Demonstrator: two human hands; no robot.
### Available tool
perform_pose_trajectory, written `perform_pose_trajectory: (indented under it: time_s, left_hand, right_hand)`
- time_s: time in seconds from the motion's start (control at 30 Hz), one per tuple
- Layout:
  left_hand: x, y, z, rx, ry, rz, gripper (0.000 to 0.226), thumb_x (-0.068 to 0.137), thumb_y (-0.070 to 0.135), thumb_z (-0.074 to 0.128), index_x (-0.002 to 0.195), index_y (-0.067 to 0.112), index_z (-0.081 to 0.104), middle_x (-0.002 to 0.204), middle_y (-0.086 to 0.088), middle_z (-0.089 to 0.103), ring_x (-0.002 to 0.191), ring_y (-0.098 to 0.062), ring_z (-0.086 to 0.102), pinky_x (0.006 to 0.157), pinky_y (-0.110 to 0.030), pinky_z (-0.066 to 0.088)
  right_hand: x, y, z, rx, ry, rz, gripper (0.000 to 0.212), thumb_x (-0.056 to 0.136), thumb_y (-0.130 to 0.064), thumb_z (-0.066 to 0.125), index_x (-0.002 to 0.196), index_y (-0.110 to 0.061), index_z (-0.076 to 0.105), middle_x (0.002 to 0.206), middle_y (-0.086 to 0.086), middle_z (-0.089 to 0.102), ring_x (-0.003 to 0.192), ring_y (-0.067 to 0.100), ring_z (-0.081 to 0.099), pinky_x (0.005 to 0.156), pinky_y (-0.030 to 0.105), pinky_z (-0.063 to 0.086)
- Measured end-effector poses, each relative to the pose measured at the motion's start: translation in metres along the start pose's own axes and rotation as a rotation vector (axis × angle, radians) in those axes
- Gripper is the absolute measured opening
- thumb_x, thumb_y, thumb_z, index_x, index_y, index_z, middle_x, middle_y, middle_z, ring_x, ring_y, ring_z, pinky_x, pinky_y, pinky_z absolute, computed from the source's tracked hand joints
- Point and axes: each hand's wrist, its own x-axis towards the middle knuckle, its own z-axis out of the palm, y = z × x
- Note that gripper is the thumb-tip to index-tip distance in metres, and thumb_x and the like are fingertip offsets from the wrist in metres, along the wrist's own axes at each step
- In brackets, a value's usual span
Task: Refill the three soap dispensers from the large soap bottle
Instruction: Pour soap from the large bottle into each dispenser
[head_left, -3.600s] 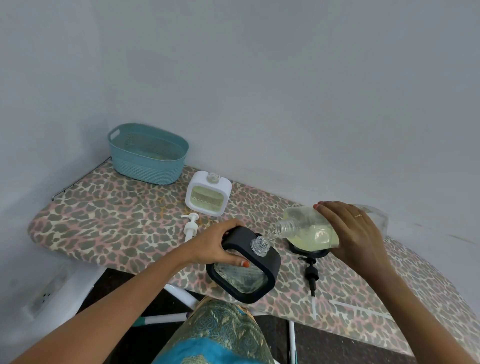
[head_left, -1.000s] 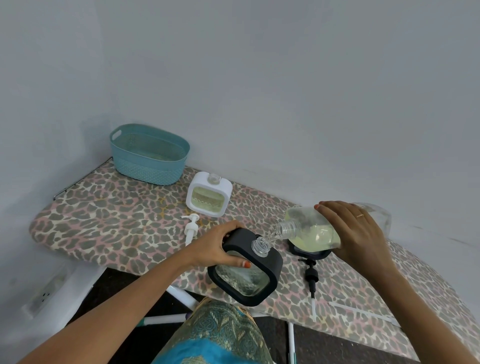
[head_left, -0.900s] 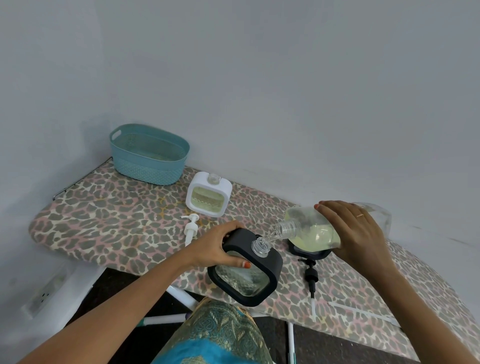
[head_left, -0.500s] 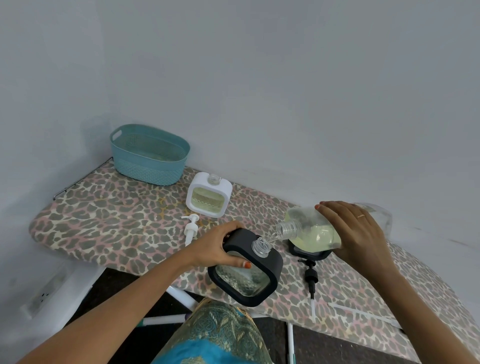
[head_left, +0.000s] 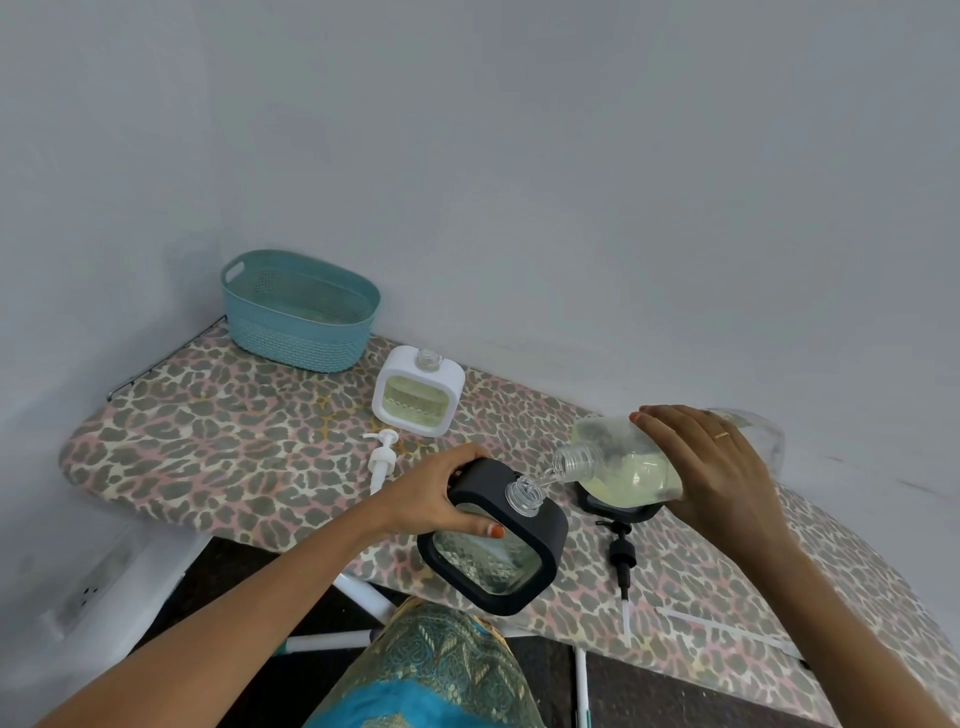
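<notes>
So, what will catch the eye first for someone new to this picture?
The pouring, near the middle: the right hand tilts the large soap bottle, and a thin stream runs into the open neck of the black dispenser, which the left hand holds at the near edge of the leopard-print board. Then that board itself, with a teal basket at its far left corner and a white dispenser to the basket's right.

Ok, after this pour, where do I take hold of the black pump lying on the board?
Pinch the black pump by its thick collar, coming straight down from above with fingers on its left and right sides. It lies flat on the ironing board, head away from you and thin white tube toward you; the tube looks too slender to grip.
</notes>
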Motion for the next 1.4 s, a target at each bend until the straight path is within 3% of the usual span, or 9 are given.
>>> perform_pose_trajectory:
  time_s: [0.2, 0.43, 0.57, 0.7, 0.9, 1.0, 1.23, 1.33, 1.4]
  left_hand:
    - [0.0, -0.001, 0.001, 0.03, 0.005, 0.027, 0.082, 0.049, 0.067, 0.074, 0.105, 0.009, 0.054, 0.099, -0.01, 0.061, 0.091, -0.018, 0.06, 0.082, -0.029, 0.049]
    - [0.0, 0.0, 0.003, 0.032, -0.021, 0.0, 0.067, 0.054, 0.051, 0.075, 0.105, 0.014, 0.053, 0.1, -0.006, 0.061, 0.092, -0.016, 0.06, 0.083, -0.028, 0.05]
    - [0.0, 0.001, 0.004, 0.015, -0.037, -0.013, 0.07, 0.05, 0.064, 0.075, 0.103, 0.023, 0.052, 0.098, 0.002, 0.061, 0.093, -0.013, 0.06, 0.084, -0.024, 0.05]
    - [0.001, 0.0, 0.005, 0.023, -0.026, -0.009, 0.076, 0.05, 0.066, 0.073, 0.104, 0.016, 0.053, 0.098, -0.001, 0.062, 0.092, -0.015, 0.061, 0.083, -0.026, 0.05]
    - [0.002, 0.0, 0.001, 0.011, -0.024, -0.015, 0.061, 0.058, 0.042, 0.078, 0.106, 0.012, 0.053, 0.099, -0.003, 0.062, 0.093, -0.014, 0.061, 0.083, -0.024, 0.051]
    - [0.006, 0.002, -0.003, 0.002, -0.017, -0.02, 0.046, 0.063, 0.027, 0.081, 0.099, 0.022, 0.054, 0.093, 0.006, 0.06, 0.088, -0.007, 0.061, 0.08, -0.019, 0.049]
    - [0.017, 0.009, -0.016, -0.011, 0.052, -0.002, 0.057, 0.053, 0.045, 0.079, 0.1, 0.025, 0.054, 0.098, -0.001, 0.063, 0.093, -0.013, 0.063, 0.085, -0.027, 0.053]
    - [0.025, 0.009, -0.019, -0.025, 0.103, 0.006, 0.068, 0.049, 0.055, 0.081, 0.101, 0.02, 0.055, 0.101, -0.008, 0.064, 0.094, -0.02, 0.063, 0.085, -0.03, 0.054]
    - [0.032, 0.01, -0.02, -0.042, 0.125, -0.008, 0.06, 0.052, 0.046, 0.084, 0.099, 0.023, 0.056, 0.099, -0.005, 0.064, 0.093, -0.015, 0.064, 0.083, -0.026, 0.054]
  right_hand:
    - [-0.006, 0.0, 0.005, -0.012, -0.004, -0.001, 0.085, 0.041, -0.023, 0.091, 0.113, -0.01, 0.049, 0.103, 0.014, 0.068, 0.092, 0.031, 0.066, 0.077, 0.04, 0.052]
    - [-0.011, -0.006, 0.013, 0.046, -0.018, 0.025, 0.083, 0.045, -0.027, 0.09, 0.115, -0.012, 0.048, 0.105, 0.011, 0.068, 0.102, 0.021, 0.051, 0.078, 0.036, 0.051]
    - [-0.015, -0.01, 0.018, 0.035, -0.035, 0.024, 0.083, 0.045, -0.023, 0.091, 0.115, -0.013, 0.048, 0.105, 0.011, 0.068, 0.098, 0.026, 0.062, 0.079, 0.037, 0.052]
    - [-0.016, -0.014, 0.018, 0.031, -0.019, 0.038, 0.084, 0.044, -0.026, 0.091, 0.114, -0.012, 0.048, 0.102, 0.011, 0.069, 0.09, 0.029, 0.067, 0.077, 0.038, 0.053]
    - [-0.017, -0.019, 0.022, 0.085, -0.011, 0.125, 0.088, 0.042, -0.03, 0.093, 0.115, -0.012, 0.047, 0.102, 0.012, 0.069, 0.089, 0.029, 0.068, 0.074, 0.038, 0.054]
    - [-0.017, -0.024, 0.024, 0.149, 0.015, 0.206, 0.09, 0.04, -0.03, 0.093, 0.115, -0.012, 0.046, 0.102, 0.013, 0.068, 0.092, 0.028, 0.065, 0.071, 0.038, 0.055]
    - [-0.014, -0.04, 0.032, 0.469, 0.094, 0.588, 0.082, 0.054, -0.037, 0.084, 0.12, -0.016, 0.039, 0.108, 0.017, 0.063, 0.09, 0.032, 0.062, 0.07, 0.03, 0.044]
    - [-0.016, -0.046, 0.038, 0.661, 0.157, 0.824, 0.09, 0.051, -0.055, 0.074, 0.121, -0.007, 0.046, 0.106, 0.004, 0.058, 0.092, 0.018, 0.054, 0.071, 0.012, 0.039]
    - [-0.019, -0.05, 0.043, 0.82, 0.237, 0.963, 0.089, 0.049, -0.059, 0.066, 0.121, -0.009, 0.046, 0.106, -0.004, 0.054, 0.094, 0.015, 0.053, 0.071, 0.007, 0.039]
